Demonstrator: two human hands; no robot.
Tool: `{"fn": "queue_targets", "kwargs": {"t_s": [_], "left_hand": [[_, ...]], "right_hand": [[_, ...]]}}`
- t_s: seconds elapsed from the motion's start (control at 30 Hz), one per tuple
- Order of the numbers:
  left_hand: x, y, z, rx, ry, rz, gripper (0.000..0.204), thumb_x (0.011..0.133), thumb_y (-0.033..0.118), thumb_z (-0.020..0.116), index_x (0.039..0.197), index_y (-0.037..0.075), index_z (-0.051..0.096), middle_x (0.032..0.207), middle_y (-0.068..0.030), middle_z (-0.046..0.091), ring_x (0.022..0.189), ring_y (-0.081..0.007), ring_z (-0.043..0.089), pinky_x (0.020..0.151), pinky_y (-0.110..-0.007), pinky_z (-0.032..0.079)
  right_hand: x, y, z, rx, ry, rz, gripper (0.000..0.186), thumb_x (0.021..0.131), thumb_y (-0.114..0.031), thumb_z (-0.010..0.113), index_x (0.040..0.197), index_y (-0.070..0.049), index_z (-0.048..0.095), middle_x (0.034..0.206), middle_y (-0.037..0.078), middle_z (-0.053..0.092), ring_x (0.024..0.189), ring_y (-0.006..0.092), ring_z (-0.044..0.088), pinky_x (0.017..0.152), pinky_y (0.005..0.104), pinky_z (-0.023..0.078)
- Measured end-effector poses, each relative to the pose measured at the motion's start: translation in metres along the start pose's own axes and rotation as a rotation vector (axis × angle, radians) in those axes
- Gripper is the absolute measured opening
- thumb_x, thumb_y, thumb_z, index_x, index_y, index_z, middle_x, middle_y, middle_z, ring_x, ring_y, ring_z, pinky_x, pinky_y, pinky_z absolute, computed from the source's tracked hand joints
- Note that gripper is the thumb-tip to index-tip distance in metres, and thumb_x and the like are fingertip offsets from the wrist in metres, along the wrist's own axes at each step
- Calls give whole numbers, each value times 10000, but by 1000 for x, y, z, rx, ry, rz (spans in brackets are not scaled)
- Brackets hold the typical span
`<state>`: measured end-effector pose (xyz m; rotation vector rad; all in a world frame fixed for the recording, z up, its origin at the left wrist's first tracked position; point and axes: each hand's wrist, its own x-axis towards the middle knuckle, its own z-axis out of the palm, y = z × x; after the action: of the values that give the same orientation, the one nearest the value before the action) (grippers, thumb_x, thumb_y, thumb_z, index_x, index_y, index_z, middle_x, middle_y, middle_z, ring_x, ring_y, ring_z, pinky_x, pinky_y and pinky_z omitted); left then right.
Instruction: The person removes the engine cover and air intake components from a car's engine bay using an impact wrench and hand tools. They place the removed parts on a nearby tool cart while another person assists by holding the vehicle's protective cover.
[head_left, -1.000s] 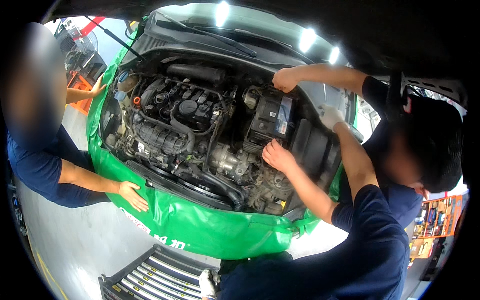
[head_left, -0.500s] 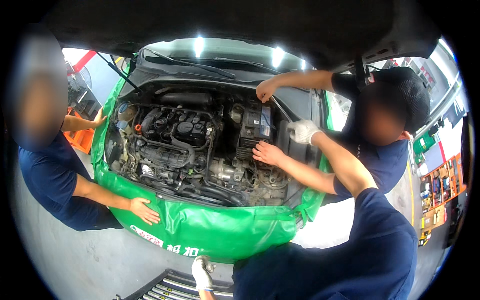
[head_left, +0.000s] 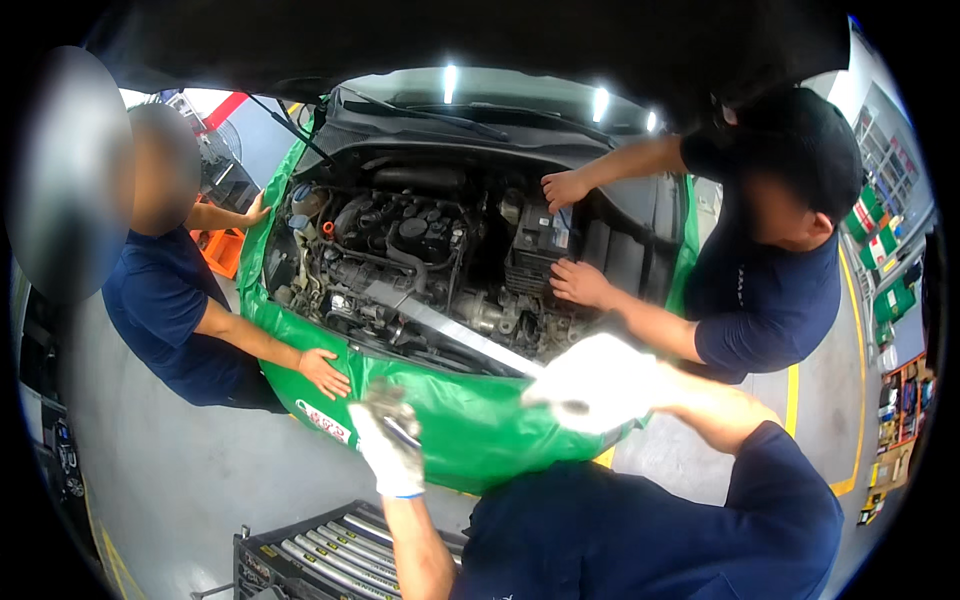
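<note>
My right hand [head_left: 603, 383], in a white glove and overexposed, grips one end of a long silver metal bar [head_left: 455, 328]. The bar slants left across the front of the engine [head_left: 405, 235] and is smeared by motion. Over the front edge of the green cover [head_left: 490, 425], my left hand [head_left: 390, 445], also gloved, is closed around something dark and shiny, too blurred to name. A co-worker on the right has one hand [head_left: 567, 190] above the black car battery [head_left: 543, 235] and the other hand [head_left: 580, 283] against its near side.
Another co-worker stands at left, hands resting on the green cover. A tool trolley [head_left: 250, 555] with rows of silver tools [head_left: 335, 550] stands low in front. The raised hood [head_left: 450, 40] hangs overhead. Shelving [head_left: 905, 400] lines the far right.
My right hand has pulled back from beside the battery toward the front, bringing the metal bar. My left hand has risen from near the trolley to the green cover. The whole view has shifted.
</note>
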<state>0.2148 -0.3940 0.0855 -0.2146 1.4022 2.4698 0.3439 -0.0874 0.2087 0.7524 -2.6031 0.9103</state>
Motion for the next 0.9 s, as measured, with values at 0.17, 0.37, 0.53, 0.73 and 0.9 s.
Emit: {"fn": "queue_targets", "kwargs": {"t_s": [0.17, 0.37, 0.53, 0.73, 0.9], "left_hand": [[-36, 60, 28, -243, 309, 167, 559, 1102, 594, 468, 1271, 80, 609, 882, 0, 580, 624, -80, 448, 500, -223, 352], [-122, 83, -34, -255, 518, 333, 368, 1103, 459, 511, 875, 170, 496, 624, 41, 354, 513, -114, 356, 472, -293, 339], [-205, 106, -210, -569, 954, 699, 394, 1088, 444, 530, 798, 180, 489, 626, 50, 383, 486, -102, 291, 427, -271, 271], [-398, 43, -354, 24, 1524, 193, 510, 1082, 560, 513, 797, 143, 586, 595, 24, 501, 432, -109, 438, 403, -285, 334], [-493, -50, -432, 159, 1662, -195, 470, 1038, 462, 576, 831, 44, 635, 608, -67, 590, 466, -192, 552, 442, -384, 437]], "right_hand": [[-12, -50, 58, 330, -76, -270, 374, 866, -75, 693, 1239, -87, 709, 736, 59, 619, 602, 258, 629, 550, 377, 509], [-14, -92, 94, 690, -208, -230, 270, 868, -98, 682, 1132, -144, 721, 789, 73, 688, 677, 295, 684, 631, 428, 558], [-16, -92, 83, 854, -468, -343, 262, 789, 3, 686, 996, -116, 795, 752, 82, 726, 631, 258, 697, 635, 375, 576], [-39, -72, 115, 678, -512, -61, 216, 784, 15, 615, 918, -15, 781, 736, 118, 726, 614, 255, 701, 635, 349, 565], [-22, -93, 140, 511, -498, -63, 257, 780, 44, 613, 975, -13, 770, 749, 119, 716, 566, 225, 641, 572, 331, 501]]}}
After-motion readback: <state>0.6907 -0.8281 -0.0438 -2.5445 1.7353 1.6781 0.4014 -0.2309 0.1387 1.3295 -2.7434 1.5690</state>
